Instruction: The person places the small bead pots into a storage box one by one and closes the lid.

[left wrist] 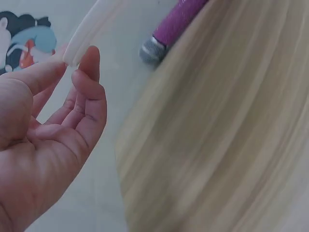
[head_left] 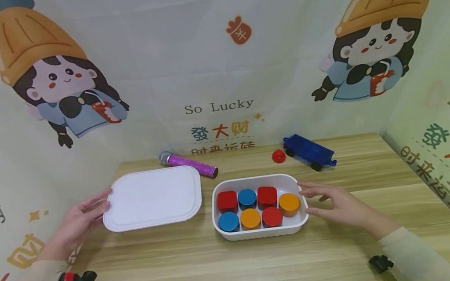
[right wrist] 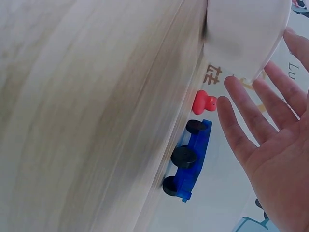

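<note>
A white lid [head_left: 154,199] is raised off the table at the left, its left edge pinched between the thumb and fingers of my left hand [head_left: 78,222]. The left wrist view shows that lid edge [left wrist: 87,36] between thumb and fingertips. In front of me a white box [head_left: 262,233] stands on the table without a cover. Inside it lie several blocks: red, blue [head_left: 247,198] and orange [head_left: 289,204] ones. My right hand [head_left: 335,202] is at the box's right end, fingertips right at the rim. In the right wrist view its fingers [right wrist: 251,116] are spread and fairly straight beside the box wall [right wrist: 241,38].
Behind the lid lies a purple microphone [head_left: 191,164] with a grey head. A blue toy wagon [head_left: 309,151] with black wheels and a small red piece [head_left: 278,156] sit at the back right. A printed cloth [head_left: 219,70] hangs behind the wooden table [head_left: 235,267].
</note>
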The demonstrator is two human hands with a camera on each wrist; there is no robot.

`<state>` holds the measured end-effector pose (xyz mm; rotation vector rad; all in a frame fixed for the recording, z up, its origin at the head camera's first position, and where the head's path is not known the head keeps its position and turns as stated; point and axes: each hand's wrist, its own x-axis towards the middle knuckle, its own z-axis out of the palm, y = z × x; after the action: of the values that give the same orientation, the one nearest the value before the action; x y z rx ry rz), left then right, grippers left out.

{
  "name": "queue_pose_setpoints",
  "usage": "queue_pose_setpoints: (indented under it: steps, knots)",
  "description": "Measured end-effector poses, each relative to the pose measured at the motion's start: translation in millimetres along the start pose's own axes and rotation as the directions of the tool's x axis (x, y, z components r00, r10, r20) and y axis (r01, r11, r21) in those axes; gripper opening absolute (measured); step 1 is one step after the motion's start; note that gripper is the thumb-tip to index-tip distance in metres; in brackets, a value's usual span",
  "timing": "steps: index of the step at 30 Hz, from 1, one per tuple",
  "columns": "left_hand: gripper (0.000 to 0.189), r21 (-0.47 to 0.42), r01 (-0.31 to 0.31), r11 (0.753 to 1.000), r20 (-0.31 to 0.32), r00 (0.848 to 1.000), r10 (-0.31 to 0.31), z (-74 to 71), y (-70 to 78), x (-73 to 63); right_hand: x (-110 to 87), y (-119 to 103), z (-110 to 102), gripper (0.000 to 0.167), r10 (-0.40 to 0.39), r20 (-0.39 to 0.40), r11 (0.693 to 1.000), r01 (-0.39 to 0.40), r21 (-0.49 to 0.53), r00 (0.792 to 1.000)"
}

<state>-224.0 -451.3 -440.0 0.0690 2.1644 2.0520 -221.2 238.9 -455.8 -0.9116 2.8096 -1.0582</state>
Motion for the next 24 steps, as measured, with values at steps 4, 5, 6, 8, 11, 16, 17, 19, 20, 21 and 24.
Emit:
queue_pose_setpoints:
  steps: [4, 5, 6, 8, 11, 16, 17, 19, 20, 21, 24]
  knots:
    - [0.048, 0.010, 0.031, 0.999, 0.010, 0.999, -0.031, 20.7, 15.9, 6.5, -1.0, 0, 0, 0.052, 0.004, -0.001, 1.000, -0.004, 0.008, 1.000]
    - [0.051, 0.020, 0.039, 0.999, 0.010, 0.999, -0.039, 27.0, 19.3, 7.8, -1.2, 0, 0, 0.052, 0.005, -0.002, 1.000, -0.005, 0.008, 1.000]
    - [0.053, 0.030, 0.049, 0.998, 0.003, 0.999, -0.049, 33.6, 22.3, 8.9, -1.3, 0, 0, 0.052, 0.005, -0.002, 1.000, -0.005, 0.010, 1.000]
    - [0.057, 0.036, 0.060, 0.998, -0.006, 0.998, -0.060, 46.9, 27.4, 10.8, -1.2, 0, 1, 0.052, 0.000, -0.003, 1.000, 0.000, 0.010, 1.000]
    - [0.059, 0.030, 0.055, 0.998, -0.005, 0.998, -0.055, 66.1, 32.6, 12.9, -0.7, 0, 1, 0.051, -0.008, 0.000, 1.000, 0.008, -0.004, 1.000]
    - [0.054, -0.009, -0.003, 1.000, 0.012, 1.000, 0.003, 95.9, 37.9, 15.1, 1.4, -3, -1, 0.048, -0.012, 0.010, 0.999, 0.012, -0.031, 1.000]
    - [0.054, -0.014, -0.009, 1.000, 0.009, 1.000, 0.009, 101.6, 39.0, 15.2, 1.8, -4, -2, 0.047, -0.013, 0.010, 0.999, 0.013, -0.034, 1.000]
    - [0.056, -0.013, -0.012, 1.000, -0.005, 1.000, 0.012, 113.1, 41.1, 14.5, 2.3, -5, -2, 0.047, -0.016, 0.009, 0.999, 0.016, -0.036, 1.000]
    - [0.057, -0.010, -0.007, 1.000, -0.014, 1.000, 0.007, 119.0, 42.1, 13.9, 2.2, -5, -3, 0.047, -0.016, 0.008, 0.999, 0.017, -0.039, 1.000]
    - [0.060, -0.006, 0.001, 1.000, -0.019, 1.000, -0.001, 124.8, 42.9, 13.3, 2.1, -6, -3, 0.047, -0.016, 0.006, 0.999, 0.016, -0.039, 1.000]
    - [0.061, -0.011, 0.020, 1.000, -0.028, 0.999, -0.020, 142.4, 42.5, 13.3, 1.4, -6, -2, 0.045, -0.014, -0.010, 0.999, 0.013, -0.044, 1.000]
